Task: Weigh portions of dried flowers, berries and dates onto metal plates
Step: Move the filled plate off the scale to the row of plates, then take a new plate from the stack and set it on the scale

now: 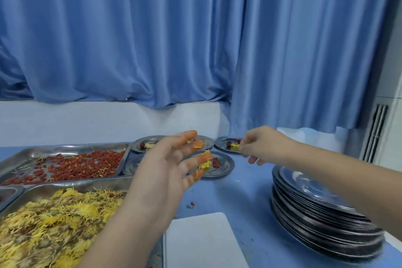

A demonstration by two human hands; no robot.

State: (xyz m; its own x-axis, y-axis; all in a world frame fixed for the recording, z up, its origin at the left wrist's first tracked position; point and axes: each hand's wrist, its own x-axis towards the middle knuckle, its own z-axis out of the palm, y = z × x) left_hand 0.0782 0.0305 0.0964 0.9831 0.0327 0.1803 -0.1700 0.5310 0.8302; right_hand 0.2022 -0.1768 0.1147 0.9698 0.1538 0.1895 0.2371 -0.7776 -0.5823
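My left hand (167,172) is held up over the table, palm toward me and fingers spread, with yellow petals stuck to the fingertips; it holds nothing. My right hand (263,144) reaches to the far right metal plate (221,142), its fingertips pinched at the dried yellow flower (234,145) lying there beside a dark date (228,143). A nearer plate (226,168) carries a yellow flower and red berries. Another plate (141,142) at the back holds a date and flower. A big tray compartment holds red berries (76,165); the one in front holds dried yellow flowers (54,224).
A tall stack of metal plates (322,209) stands at the right under my right forearm. A flat white rectangular pad (202,241) lies at the front edge. A loose berry (192,203) and crumbs dot the blue tabletop (245,198). Blue curtains hang behind a white ledge.
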